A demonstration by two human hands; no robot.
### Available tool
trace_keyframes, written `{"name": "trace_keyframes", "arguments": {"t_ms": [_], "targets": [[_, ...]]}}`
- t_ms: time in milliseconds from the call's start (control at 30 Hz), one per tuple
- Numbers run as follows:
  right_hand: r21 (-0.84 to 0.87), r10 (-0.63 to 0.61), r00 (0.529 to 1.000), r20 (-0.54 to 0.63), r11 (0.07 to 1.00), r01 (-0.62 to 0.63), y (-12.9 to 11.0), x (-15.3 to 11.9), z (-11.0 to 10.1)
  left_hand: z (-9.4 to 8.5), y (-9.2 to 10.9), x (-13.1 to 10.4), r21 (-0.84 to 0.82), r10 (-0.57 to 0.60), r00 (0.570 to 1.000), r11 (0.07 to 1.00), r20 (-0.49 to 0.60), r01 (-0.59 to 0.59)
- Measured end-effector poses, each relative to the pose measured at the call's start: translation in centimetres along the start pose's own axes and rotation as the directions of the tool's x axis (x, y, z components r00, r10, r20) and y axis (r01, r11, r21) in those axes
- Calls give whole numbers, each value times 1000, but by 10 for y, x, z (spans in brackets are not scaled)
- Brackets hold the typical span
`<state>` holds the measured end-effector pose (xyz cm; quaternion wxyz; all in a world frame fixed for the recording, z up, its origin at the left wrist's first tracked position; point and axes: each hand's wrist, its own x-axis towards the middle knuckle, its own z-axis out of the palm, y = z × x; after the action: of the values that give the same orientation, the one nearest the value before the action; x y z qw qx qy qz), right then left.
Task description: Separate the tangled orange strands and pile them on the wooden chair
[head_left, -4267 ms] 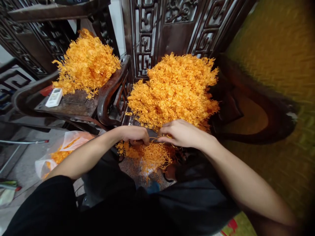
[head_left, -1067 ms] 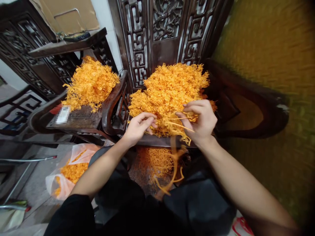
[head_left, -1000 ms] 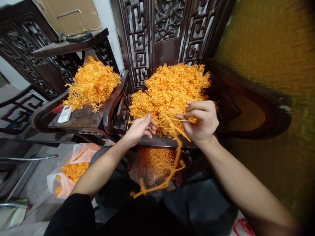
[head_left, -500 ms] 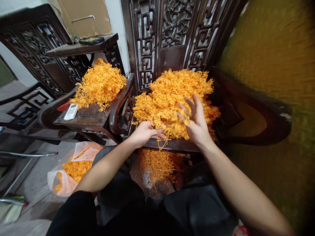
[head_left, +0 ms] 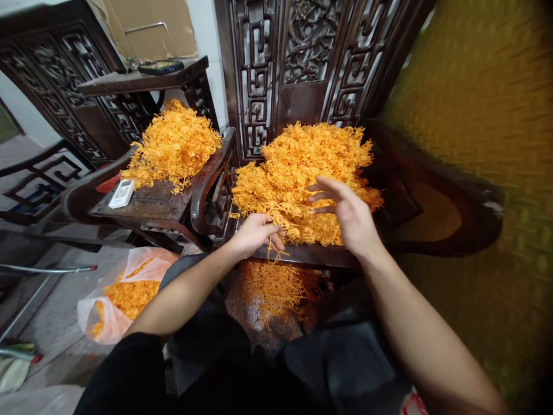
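Observation:
A big heap of thin, frilly orange pieces [head_left: 317,153], plastic-looking, covers the seat of a dark carved wooden chair. At the front edge of the seat, my left hand [head_left: 254,235] pinches one stringy orange piece [head_left: 271,245] between thumb and fingers, and its thin ends dangle below. My right hand [head_left: 345,210] hovers over the right front of the heap, fingers apart and stretched to the left, holding nothing I can see. Under the seat edge lies more of the orange material [head_left: 272,288], near my knees.
A second orange pile [head_left: 175,144] sits on the wooden side chair to the left, beside a white remote control [head_left: 121,193]. On the floor stands a translucent bag [head_left: 110,323] with orange pieces. A phone-like dark object [head_left: 161,68] rests on the small table. The chair's armrest [head_left: 466,230] curves at right.
My right hand has shifted slightly right and down, away from the orange strands near the left hand. The left hand stays almost in place, keeping its pinch. The view has moved slightly.

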<state>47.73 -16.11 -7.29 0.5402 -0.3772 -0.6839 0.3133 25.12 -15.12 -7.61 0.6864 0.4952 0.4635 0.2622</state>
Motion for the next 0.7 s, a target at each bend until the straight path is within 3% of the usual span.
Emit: {"name": "trace_keyframes", "arguments": {"t_ms": [133, 233, 333, 400, 500, 700], "targets": [[-279, 14, 952, 306, 957, 76, -11, 1, 15, 4, 1, -2, 227, 23, 1000, 974, 3, -23], [-364, 72, 933, 353, 929, 66, -7, 5, 28, 6, 4, -4, 338, 21, 999, 940, 48, -36], [-290, 140, 908, 396, 957, -21, 3, 12, 32, 2, 10, -5, 389, 34, 992, 918, 122, -79], [-222, 188, 899, 395, 969, -105, 9, 18, 32, -2, 16, -6, 306, 39, 987, 948, 153, -85], [-159, 232, 932, 279, 968, -194, 13, 26, 30, -8, 21, -6, 156, 48, 995, 986, 91, -62], [-108, 233, 951, 201, 971, -215, 13, 35, 32, -16, 19, -5, 228, 83, 994, 969, 65, -96]]}}
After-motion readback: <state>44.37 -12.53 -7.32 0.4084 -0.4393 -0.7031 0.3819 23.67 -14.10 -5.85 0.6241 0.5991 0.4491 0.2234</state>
